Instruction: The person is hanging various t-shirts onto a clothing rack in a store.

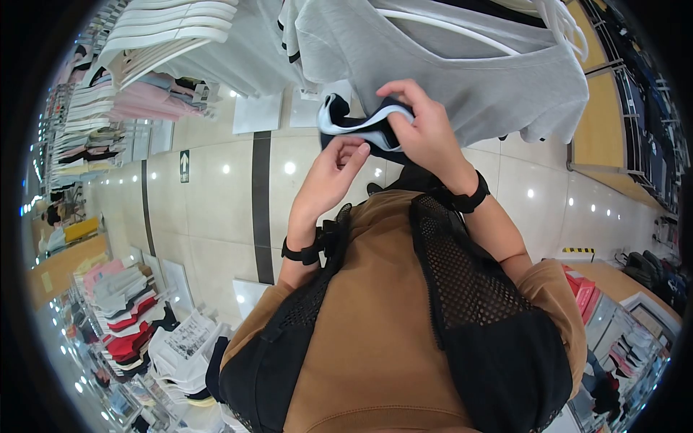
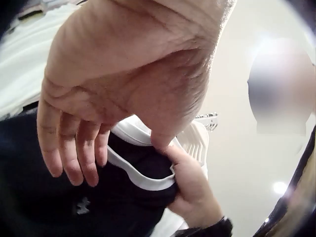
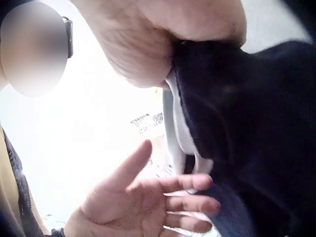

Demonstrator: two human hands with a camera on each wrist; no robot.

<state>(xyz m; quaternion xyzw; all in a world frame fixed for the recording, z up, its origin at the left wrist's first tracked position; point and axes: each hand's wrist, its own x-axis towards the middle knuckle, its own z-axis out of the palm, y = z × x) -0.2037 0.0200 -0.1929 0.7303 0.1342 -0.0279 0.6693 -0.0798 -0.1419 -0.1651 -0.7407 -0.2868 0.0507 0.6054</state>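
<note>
The right-hand grip holds the dark garment near its white trim; left-hand grip, fingers extended, sits alongside.

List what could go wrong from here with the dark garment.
The right hand grips the dark garment at its pale trim, while the left hand is open, so the cloth might slip if that one grip loosens. Tugging there could stretch the trim. The grey shirt hangs close by, so a sideways move might knock it.

Shiny pale tiled floor, dark bands, flat white-arrow sign on it
</note>
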